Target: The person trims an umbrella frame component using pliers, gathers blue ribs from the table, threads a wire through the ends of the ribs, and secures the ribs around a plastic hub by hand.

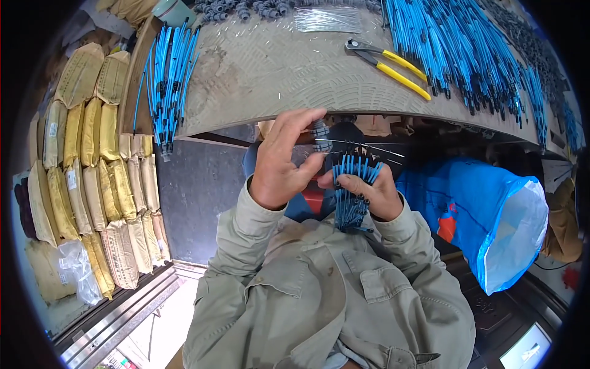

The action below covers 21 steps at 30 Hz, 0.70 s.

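Note:
My left hand (281, 154), just past the bench's front edge, pinches a dark grey ribbed cylindrical plastic piece (321, 136) between thumb and fingers. Thin metal wires (375, 147) stretch from that piece toward the right, above my other hand. In my right hand (382, 195) is a bundle of slim blue tubes (351, 206) with black ends, gripped with the thumb across it. The two hands are close together in front of my chest. Whether the wires join the tubes I cannot make out.
On the bench (246, 80) lie yellow-handled pliers (393, 66), a stack of straight wires (329, 19), grey fittings (243, 8) and a large pile of blue tubes (455, 49). More blue tubes (169, 80) hang at left. Wrapped packages (92, 132) and a blue bag (461, 197) flank me.

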Each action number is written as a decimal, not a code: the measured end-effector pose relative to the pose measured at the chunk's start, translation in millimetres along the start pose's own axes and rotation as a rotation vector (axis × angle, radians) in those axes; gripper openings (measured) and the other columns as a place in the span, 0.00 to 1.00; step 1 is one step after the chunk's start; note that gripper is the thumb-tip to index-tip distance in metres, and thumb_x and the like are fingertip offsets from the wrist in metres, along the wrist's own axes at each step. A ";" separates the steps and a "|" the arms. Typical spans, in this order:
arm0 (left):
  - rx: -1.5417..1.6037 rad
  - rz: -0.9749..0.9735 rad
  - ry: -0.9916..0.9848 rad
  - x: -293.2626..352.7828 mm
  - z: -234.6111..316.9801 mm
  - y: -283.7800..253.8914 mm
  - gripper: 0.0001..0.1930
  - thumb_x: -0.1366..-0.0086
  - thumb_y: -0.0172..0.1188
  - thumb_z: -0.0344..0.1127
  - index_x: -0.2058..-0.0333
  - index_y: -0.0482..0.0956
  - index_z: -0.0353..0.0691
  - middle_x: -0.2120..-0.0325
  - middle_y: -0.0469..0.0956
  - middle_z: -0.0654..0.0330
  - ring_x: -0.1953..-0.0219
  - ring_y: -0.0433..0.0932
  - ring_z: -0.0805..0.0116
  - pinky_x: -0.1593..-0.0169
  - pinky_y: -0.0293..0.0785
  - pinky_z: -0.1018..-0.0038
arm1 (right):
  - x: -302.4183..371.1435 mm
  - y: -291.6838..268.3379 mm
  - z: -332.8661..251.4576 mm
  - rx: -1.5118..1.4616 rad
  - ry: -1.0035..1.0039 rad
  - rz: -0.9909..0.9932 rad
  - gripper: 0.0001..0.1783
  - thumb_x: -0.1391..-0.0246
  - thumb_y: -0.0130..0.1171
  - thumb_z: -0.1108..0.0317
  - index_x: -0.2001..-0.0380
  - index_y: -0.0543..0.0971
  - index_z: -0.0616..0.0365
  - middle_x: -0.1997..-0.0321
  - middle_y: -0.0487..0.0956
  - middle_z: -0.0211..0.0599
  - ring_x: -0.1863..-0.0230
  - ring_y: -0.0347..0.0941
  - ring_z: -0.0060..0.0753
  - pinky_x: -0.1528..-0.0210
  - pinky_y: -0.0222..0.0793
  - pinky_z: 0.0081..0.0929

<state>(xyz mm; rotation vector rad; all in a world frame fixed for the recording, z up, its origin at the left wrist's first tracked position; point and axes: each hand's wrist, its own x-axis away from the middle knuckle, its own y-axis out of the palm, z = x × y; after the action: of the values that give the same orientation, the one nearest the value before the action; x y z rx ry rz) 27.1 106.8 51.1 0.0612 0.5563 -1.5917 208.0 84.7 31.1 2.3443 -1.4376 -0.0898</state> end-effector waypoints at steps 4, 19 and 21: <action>-0.073 -0.046 0.040 1.0 3.9 0.2 0.28 0.58 0.56 0.18 0.53 0.72 0.38 0.60 0.70 0.53 0.62 0.73 0.62 0.60 0.71 0.74 | 2.2 -1.1 2.2 -0.018 -0.011 0.004 0.14 0.48 0.56 0.67 0.62 0.75 0.69 0.66 0.79 0.40 0.64 0.76 0.29 0.59 0.73 0.26; -0.087 -0.010 0.049 -3.2 -1.4 2.8 0.29 0.59 0.53 0.16 0.52 0.71 0.39 0.60 0.70 0.53 0.64 0.73 0.63 0.62 0.71 0.74 | -3.9 -2.6 -6.3 0.046 -0.006 -0.051 0.14 0.47 0.55 0.70 0.58 0.73 0.64 0.64 0.78 0.34 0.63 0.72 0.21 0.58 0.68 0.20; -0.106 -0.009 0.058 -2.4 -2.2 2.6 0.29 0.58 0.53 0.16 0.52 0.71 0.39 0.60 0.70 0.53 0.64 0.73 0.64 0.63 0.72 0.75 | -5.1 -2.2 -5.7 0.021 0.001 -0.043 0.14 0.47 0.55 0.70 0.58 0.72 0.64 0.64 0.78 0.33 0.63 0.72 0.20 0.59 0.68 0.20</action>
<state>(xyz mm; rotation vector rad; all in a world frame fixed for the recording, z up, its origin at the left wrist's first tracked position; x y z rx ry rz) 29.1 109.9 49.2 0.0254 0.6861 -1.5704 208.9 91.7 34.9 2.3922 -1.3945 -0.0864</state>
